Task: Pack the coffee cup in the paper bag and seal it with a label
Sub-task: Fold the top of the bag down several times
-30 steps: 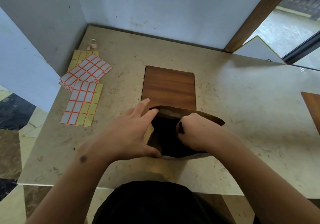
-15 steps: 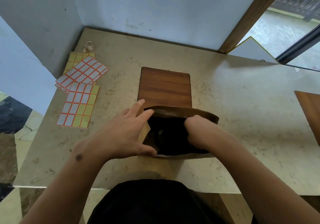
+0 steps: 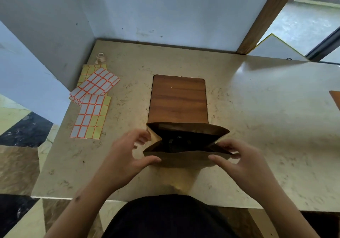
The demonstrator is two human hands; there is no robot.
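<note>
One brown paper bag [image 3: 185, 159] stands upright on the marble table [image 3: 266, 108], near its front edge, with the mouth open and both side gussets folded inward. Inside the bag, one dark object [image 3: 177, 142] lies in shadow; it is presumably the coffee cup, but its form cannot be confirmed. Two hands are in view, one at each side of the bag mouth. The left hand [image 3: 127, 156] has its fingers spread and curled: the thumb lies along the near panel of the bag and the fingertips reach the left gusset. The right hand [image 3: 241, 162] mirrors this position, with the thumb on the near panel and the fingers at the right gusset. Neither hand is closed; whether either one actually pinches the paper cannot be determined. One rectangular wooden inlay [image 3: 178, 98] is set into the tabletop directly behind the bag. To the left, well apart from the bag, lie at least three label sheets [image 3: 92, 101], overlapping in a loose pile; the exact count is unclear. One small roll of tape [image 3: 100, 57] rests behind them, near the wall corner.
</note>
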